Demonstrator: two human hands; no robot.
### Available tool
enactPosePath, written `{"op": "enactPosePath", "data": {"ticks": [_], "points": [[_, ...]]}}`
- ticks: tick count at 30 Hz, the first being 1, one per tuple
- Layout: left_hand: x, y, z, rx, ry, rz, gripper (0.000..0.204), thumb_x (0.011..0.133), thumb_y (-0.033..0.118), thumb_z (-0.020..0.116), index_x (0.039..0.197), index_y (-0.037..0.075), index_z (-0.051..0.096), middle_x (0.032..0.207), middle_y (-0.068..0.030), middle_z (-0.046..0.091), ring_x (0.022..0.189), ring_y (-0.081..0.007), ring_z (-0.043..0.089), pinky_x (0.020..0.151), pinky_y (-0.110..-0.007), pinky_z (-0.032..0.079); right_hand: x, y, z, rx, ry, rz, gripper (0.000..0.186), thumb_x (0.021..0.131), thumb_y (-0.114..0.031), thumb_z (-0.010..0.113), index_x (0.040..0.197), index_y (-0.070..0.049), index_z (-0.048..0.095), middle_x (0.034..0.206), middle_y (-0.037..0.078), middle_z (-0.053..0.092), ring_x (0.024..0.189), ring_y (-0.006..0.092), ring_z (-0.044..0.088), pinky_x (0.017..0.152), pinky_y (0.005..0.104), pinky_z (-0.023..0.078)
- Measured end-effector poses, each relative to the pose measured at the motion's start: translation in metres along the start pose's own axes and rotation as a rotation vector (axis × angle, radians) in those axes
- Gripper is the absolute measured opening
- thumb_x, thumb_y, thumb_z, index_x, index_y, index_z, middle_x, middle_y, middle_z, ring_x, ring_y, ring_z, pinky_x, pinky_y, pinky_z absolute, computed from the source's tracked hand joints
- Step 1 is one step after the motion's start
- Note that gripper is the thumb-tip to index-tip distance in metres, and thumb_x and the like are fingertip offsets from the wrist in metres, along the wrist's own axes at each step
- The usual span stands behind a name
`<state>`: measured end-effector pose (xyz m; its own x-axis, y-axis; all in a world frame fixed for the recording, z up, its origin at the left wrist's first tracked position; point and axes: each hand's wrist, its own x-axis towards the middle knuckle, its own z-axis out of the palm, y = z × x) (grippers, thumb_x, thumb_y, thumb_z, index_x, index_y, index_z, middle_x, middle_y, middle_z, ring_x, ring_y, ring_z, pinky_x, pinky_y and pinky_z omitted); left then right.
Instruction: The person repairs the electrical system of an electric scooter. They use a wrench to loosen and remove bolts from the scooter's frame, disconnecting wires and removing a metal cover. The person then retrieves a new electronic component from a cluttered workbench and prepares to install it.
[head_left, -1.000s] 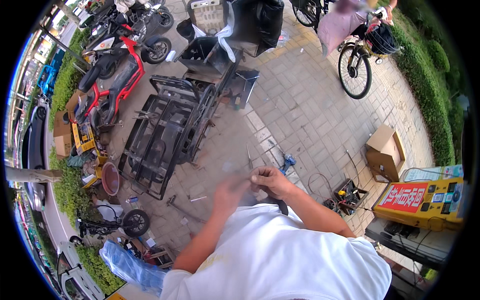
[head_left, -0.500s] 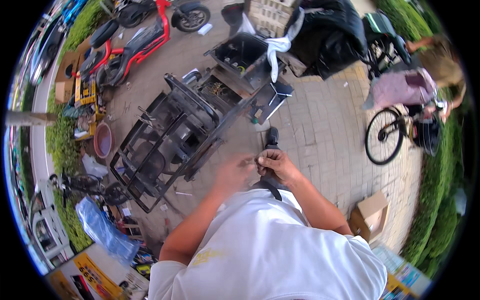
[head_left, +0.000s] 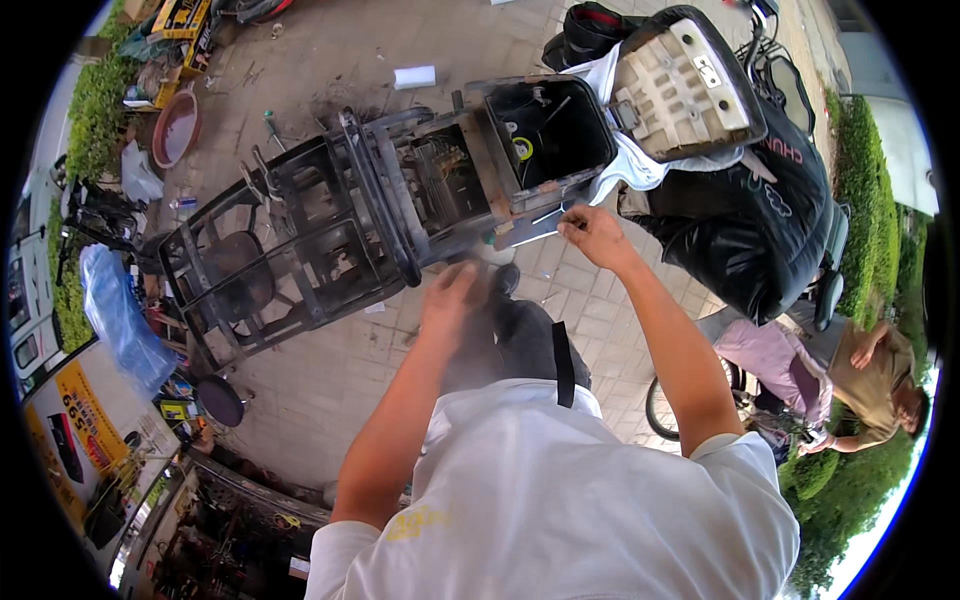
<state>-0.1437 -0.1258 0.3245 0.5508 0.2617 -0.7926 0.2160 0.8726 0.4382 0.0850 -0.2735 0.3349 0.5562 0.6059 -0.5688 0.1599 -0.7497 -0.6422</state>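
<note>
Apart since earlier frame, our hands: right hand (head_left: 597, 238) reached forward near open box (head_left: 570, 140), fingertips bunched narrow; could not tell if they held anything. Left hand (head_left: 452, 298) blurred, near frame; finger state unclear. Black metal frame (head_left: 378, 205), scuffed tubes and bars, lay ahead and left of us, box of smooth black walls adjoining. Upturned seat (head_left: 690, 85), ribbed pale underside, white cloth (head_left: 635, 170) and glossy, wrinkled black cover (head_left: 770, 220) crowded space beyond right hand. Crinkled blue plastic (head_left: 120, 315), round reddish basin (head_left: 160, 148) stood off left.

Open-air repair spot: brick paving (head_left: 330, 60) throughout, stripped vehicle frame (head_left: 375, 200) left of center, hedge (head_left: 858, 190) at right, parked white vehicle (head_left: 30, 320) far left.
</note>
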Motion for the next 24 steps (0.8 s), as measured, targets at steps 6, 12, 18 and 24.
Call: {"op": "enactPosePath", "data": {"ticks": [6, 12, 18, 24], "points": [[0.126, -0.015, 0.001, -0.323, 0.087, -0.1, 0.017, 0.084, 0.021, 0.064, 0.092, 0.007, 0.058, 0.082, -0.004, 0.062, 0.072, -0.0154, 0.058, 0.069, -0.031, 0.048, 0.135, -0.062, 0.015, -0.22, -0.076, -0.218, 0.02, 0.081, -0.017, 0.059, 0.092, -0.001, 0.06, 0.084, 0.017, 0.063, 0.083, 0.0324, 0.06, 0.073, 0.0368, 0.047], [0.214, -0.047, 0.008, -0.677, 0.233, -0.102, 0.022, 0.085, 0.018, 0.062, 0.1, 0.005, 0.056, 0.088, -0.0072, 0.06, 0.077, -0.0181, 0.059, 0.073, -0.034, 0.049, 0.259, -0.066, 0.085, -0.497, -0.309, -0.392, 0.015, 0.078, -0.013, 0.057, 0.087, -0.001, 0.059, 0.089, 0.02, 0.062, 0.088, 0.0371, 0.057, 0.076, 0.0417, 0.046], [0.3, -0.04, 0.011, -0.983, 0.362, -0.057, 0.034, 0.086, 0.018, 0.059, 0.112, -0.002, 0.05, 0.106, -0.0141, 0.057, 0.091, -0.0248, 0.058, 0.083, -0.036, 0.048, 0.364, -0.002, 0.143, -0.935, -0.43, -0.444, 0.016, 0.072, -0.006, 0.059, 0.088, -0.002, 0.061, 0.097, 0.021, 0.061, 0.094, 0.0374, 0.058, 0.08, 0.0411, 0.047], [0.38, -0.066, -0.017, -1.27, 0.307, 0.07, 0.028, 0.083, 0.01, 0.06, 0.108, 0.002, 0.052, 0.103, -0.0111, 0.056, 0.094, -0.0239, 0.054, 0.081, -0.035, 0.045, 0.381, -0.019, 0.179, -1.038, -0.576, -0.513, 0.026, 0.08, -0.012, 0.045, 0.096, -0.005, 0.063, 0.108, 0.018, 0.059, 0.102, 0.0354, 0.056, 0.086, 0.0412, 0.046]]}}
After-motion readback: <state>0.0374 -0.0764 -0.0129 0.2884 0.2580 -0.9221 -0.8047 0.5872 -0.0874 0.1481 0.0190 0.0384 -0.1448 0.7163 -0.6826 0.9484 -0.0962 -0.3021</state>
